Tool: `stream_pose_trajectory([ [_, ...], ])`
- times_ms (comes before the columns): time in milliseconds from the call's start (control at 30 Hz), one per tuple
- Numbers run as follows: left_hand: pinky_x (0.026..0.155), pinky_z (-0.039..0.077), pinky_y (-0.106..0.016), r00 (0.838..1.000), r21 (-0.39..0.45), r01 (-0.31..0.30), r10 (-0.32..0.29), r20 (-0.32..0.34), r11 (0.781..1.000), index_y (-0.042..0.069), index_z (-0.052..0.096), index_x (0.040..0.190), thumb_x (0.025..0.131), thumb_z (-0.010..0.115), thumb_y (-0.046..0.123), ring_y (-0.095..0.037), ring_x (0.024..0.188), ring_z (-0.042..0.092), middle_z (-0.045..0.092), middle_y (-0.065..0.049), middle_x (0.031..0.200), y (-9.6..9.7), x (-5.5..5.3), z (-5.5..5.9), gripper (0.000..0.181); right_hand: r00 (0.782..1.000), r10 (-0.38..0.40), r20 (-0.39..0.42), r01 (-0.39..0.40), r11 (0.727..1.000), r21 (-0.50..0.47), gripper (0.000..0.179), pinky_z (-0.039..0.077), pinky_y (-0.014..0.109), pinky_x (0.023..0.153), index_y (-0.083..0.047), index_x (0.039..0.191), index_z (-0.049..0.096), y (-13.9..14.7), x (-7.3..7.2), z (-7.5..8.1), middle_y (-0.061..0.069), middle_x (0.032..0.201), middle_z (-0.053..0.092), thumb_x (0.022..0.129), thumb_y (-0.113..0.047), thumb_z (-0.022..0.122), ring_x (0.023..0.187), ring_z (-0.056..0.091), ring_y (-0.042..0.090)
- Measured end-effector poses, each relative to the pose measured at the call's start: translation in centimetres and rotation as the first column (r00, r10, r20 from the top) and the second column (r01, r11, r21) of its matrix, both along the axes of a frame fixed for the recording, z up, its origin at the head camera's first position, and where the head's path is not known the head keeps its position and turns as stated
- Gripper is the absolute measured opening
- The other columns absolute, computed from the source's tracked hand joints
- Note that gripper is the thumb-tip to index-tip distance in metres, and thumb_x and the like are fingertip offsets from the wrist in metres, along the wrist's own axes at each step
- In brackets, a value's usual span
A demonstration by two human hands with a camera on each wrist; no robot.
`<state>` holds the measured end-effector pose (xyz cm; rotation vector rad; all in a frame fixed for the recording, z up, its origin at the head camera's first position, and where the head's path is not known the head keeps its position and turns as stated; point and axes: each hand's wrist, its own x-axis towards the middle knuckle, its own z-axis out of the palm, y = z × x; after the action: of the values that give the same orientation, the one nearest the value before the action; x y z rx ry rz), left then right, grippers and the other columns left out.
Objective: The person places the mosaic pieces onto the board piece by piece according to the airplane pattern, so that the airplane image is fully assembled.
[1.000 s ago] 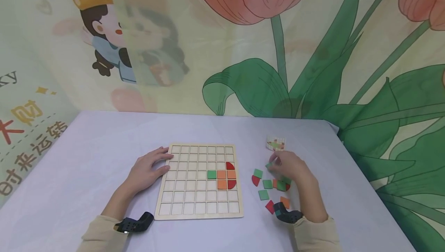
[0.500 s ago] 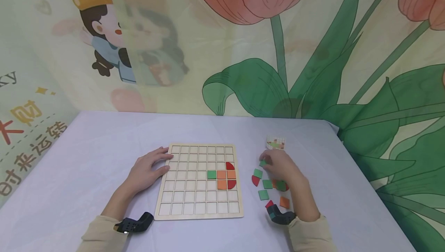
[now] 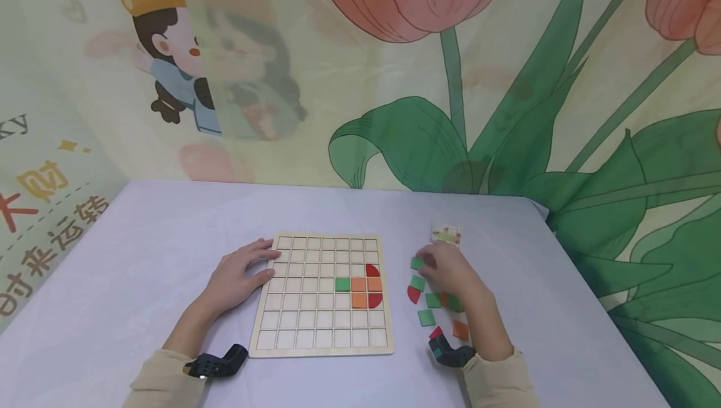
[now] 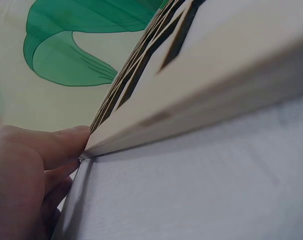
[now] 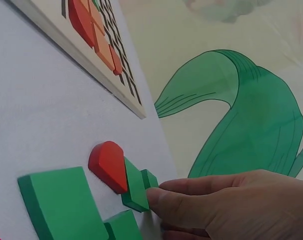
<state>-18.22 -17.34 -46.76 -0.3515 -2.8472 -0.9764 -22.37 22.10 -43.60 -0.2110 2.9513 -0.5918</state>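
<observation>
A wooden grid board lies on the table, with one green square, several orange squares and two red quarter-round tiles in its cells. My left hand rests at the board's left edge, its fingers extended and touching the rim. In the left wrist view, the thumb and fingers meet the board's corner. To the right of the board, my right hand pinches a green square tile between thumb and fingertips. That tile is partly hidden by the thumb in the right wrist view, close beside another green tile.
Loose tiles lie right of the board: a red quarter-round, a green square, an orange square and several others partly under the right arm. A small picture card stands behind the right hand. A printed cloth hangs behind the table.
My right hand has moved left with the green tile, bringing it near the other green square behind the red quarter-round. The left hand and the board have stayed put.
</observation>
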Motion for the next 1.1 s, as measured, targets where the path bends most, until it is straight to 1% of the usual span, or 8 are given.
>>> stream_pose_trajectory([
  [233, 0.108, 0.023, -0.062, 1.000, -0.005, 0.005, -0.005, -0.007, 1.000, 0.010, 0.062, 0.123, 0.089, 0.063, 0.028, -0.038, 0.137, 0.035, 0.048, -0.014, 0.143, -0.1, -0.1, -0.2, 0.038, 1.000, -0.012, -0.006, 0.012, 1.000, 0.008, 0.032, 0.056, 0.038, 0.086, -0.011, 0.114, 0.068, -0.2, 0.0, -0.1, 0.007, 0.108, 0.066, 0.083, -0.018, 0.074, 0.098, 0.061, 0.020],
  [400, 0.106, 0.023, -0.062, 1.000, -0.007, 0.000, 0.000, 0.000, 1.000, 0.011, 0.062, 0.123, 0.089, 0.063, 0.028, -0.038, 0.137, 0.035, 0.047, -0.013, 0.144, -0.1, -0.1, -0.3, 0.038, 1.000, -0.029, -0.006, 0.029, 1.000, -0.003, 0.032, 0.056, 0.039, 0.086, -0.011, 0.113, 0.068, -0.3, 0.1, -0.2, 0.007, 0.109, 0.067, 0.082, -0.019, 0.074, 0.099, 0.062, 0.021],
  [533, 0.107, 0.023, -0.062, 1.000, -0.005, -0.003, 0.003, 0.006, 1.000, 0.011, 0.062, 0.123, 0.089, 0.063, 0.029, -0.038, 0.137, 0.035, 0.047, -0.013, 0.144, -0.1, -0.1, -0.2, 0.038, 0.999, -0.040, -0.003, 0.040, 0.999, -0.012, 0.032, 0.056, 0.038, 0.085, -0.011, 0.113, 0.068, -0.4, 0.1, -0.2, 0.006, 0.107, 0.067, 0.082, -0.019, 0.074, 0.097, 0.062, 0.020],
  [700, 0.107, 0.022, -0.062, 1.000, -0.002, -0.006, 0.006, 0.011, 1.000, 0.011, 0.062, 0.123, 0.089, 0.063, 0.029, -0.039, 0.137, 0.035, 0.047, -0.014, 0.144, 0.0, 0.0, -0.1, 0.038, 0.999, -0.045, 0.011, 0.045, 0.999, -0.028, 0.032, 0.057, 0.032, 0.075, -0.013, 0.113, 0.069, -0.7, 0.1, 0.1, 0.004, 0.102, 0.066, 0.082, -0.021, 0.074, 0.088, 0.060, 0.018],
  [800, 0.107, 0.022, -0.062, 1.000, 0.000, -0.007, 0.007, 0.013, 1.000, 0.011, 0.062, 0.123, 0.089, 0.062, 0.029, -0.038, 0.138, 0.034, 0.047, -0.014, 0.144, 0.1, 0.0, 0.0, 0.038, 0.998, -0.049, 0.028, 0.050, 0.998, -0.048, 0.031, 0.056, 0.027, 0.069, -0.014, 0.112, 0.069, -1.2, 0.1, 0.4, 0.002, 0.100, 0.065, 0.082, -0.021, 0.075, 0.085, 0.058, 0.017],
  [967, 0.107, 0.022, -0.062, 1.000, 0.002, -0.007, 0.007, 0.013, 1.000, 0.011, 0.062, 0.123, 0.090, 0.062, 0.030, -0.038, 0.138, 0.034, 0.047, -0.014, 0.144, 0.0, 0.0, 0.0, 0.038, 0.998, -0.025, 0.054, 0.028, 0.998, -0.061, 0.029, 0.055, 0.024, 0.065, -0.016, 0.109, 0.071, -2.6, 0.4, 1.0, 0.000, 0.098, 0.064, 0.080, -0.020, 0.076, 0.085, 0.057, 0.016],
  [1100, 0.107, 0.022, -0.062, 1.000, 0.000, -0.006, 0.006, 0.011, 1.000, 0.011, 0.062, 0.123, 0.090, 0.062, 0.030, -0.039, 0.138, 0.034, 0.047, -0.014, 0.144, 0.0, 0.0, 0.0, 0.038, 0.999, 0.030, 0.040, -0.028, 0.998, -0.049, 0.028, 0.053, 0.022, 0.063, -0.017, 0.107, 0.072, -3.9, 0.9, 1.3, -0.002, 0.096, 0.064, 0.079, -0.021, 0.077, 0.082, 0.056, 0.015],
])
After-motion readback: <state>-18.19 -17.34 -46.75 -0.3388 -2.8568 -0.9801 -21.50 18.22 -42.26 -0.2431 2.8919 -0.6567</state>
